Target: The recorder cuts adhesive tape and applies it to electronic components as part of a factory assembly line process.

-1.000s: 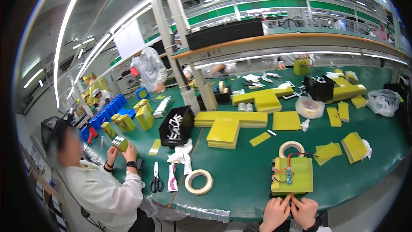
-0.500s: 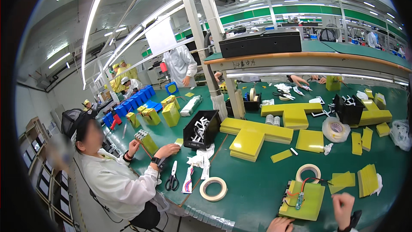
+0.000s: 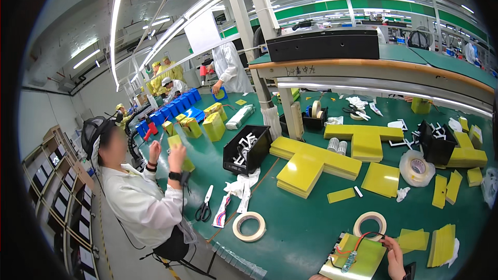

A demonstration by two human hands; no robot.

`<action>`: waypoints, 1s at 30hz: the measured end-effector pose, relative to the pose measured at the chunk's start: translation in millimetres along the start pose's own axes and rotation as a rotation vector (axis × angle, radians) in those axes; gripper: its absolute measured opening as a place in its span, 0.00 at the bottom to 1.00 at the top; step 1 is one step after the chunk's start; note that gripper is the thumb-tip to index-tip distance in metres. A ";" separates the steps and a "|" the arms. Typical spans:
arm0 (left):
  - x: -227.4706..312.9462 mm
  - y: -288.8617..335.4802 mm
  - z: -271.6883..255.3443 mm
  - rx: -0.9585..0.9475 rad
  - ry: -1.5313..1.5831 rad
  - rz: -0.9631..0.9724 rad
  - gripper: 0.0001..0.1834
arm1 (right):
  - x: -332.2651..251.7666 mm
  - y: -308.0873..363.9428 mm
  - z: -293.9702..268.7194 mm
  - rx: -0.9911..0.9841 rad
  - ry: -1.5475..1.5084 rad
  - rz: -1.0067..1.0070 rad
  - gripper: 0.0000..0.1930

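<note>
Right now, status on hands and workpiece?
Right hand touching flat yellow wired board. Left hand barely in view, grip unclear. Cream tape roll sits just behind the board.

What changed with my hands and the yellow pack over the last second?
A second ago both hands sat together at the near edge of the yellow pack. Now they are apart: the right hand rests at the pack's right edge by the red wire, and the left hand barely shows at the bottom edge. The view swung left. The pack and the tape roll beside it stayed put.
</note>
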State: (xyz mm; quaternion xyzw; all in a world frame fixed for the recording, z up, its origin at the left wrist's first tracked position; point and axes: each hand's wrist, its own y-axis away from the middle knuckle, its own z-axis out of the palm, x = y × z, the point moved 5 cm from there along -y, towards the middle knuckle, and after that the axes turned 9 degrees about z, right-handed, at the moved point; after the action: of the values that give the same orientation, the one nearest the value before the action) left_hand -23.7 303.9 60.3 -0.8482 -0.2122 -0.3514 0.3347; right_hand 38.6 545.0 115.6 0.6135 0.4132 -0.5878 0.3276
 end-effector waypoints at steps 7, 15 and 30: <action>1.8 10.9 -6.2 -0.130 -0.079 -0.125 0.39 | -4.4 6.6 -3.0 -0.096 -0.032 0.011 0.28; 7.9 -4.3 -53.7 -0.256 0.104 -0.303 0.61 | -32.8 33.9 25.2 -0.095 0.305 0.029 0.37; -80.8 12.3 -86.7 -0.065 0.178 -0.248 0.27 | -44.9 80.6 122.1 -0.029 0.315 0.066 0.40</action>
State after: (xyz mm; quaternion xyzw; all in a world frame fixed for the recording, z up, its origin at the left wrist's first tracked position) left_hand -109.3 223.2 41.4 -0.7914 -0.2735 -0.4705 0.2786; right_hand 57.0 395.4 141.8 0.7065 0.4473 -0.4673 0.2869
